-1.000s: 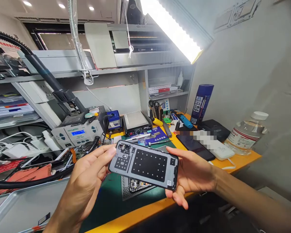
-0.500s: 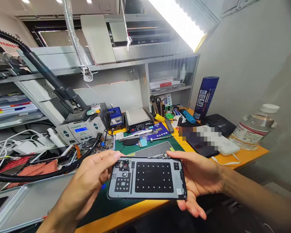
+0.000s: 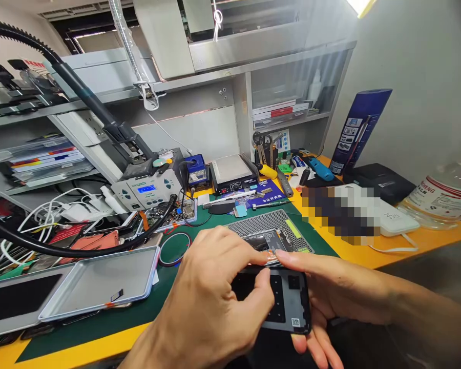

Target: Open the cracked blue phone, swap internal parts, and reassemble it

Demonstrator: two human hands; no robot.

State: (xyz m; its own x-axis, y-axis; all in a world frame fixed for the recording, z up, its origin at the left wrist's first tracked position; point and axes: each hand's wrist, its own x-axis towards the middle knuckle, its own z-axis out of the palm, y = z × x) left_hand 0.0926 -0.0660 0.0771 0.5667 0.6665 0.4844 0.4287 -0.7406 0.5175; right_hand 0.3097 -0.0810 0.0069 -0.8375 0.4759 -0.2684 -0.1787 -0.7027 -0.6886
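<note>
A phone back cover point(image 3: 283, 302), grey inside with black pads, is held low in front of me. My right hand point(image 3: 315, 287) grips its right end, thumb along the upper edge and fingers underneath. Above the cover, my left hand point(image 3: 218, 287) is curled, hiding its left part and the camera openings. The left thumb and index fingertips come together on either side of the cover's upper edge, close to my right thumb. Just behind lies an opened phone point(image 3: 259, 241), battery and orange flex showing, partly covered by my left hand. It rests on a perforated metal plate point(image 3: 292, 233).
A green mat point(image 3: 138, 302) covers the yellow desk. At left are a shallow tray point(image 3: 96, 282), cables and a hot-air station point(image 3: 146, 190) with a black hose. Behind stand a grey-topped device point(image 3: 232, 171) and screwdriver point(image 3: 271, 204); at right, a white power bank point(image 3: 392, 218) and clear bottle point(image 3: 441, 197).
My left hand has left the cover's left end and moved right, over its middle and upper edge. My right hand still holds the right end. The view has shifted, revealing the opened phone.
</note>
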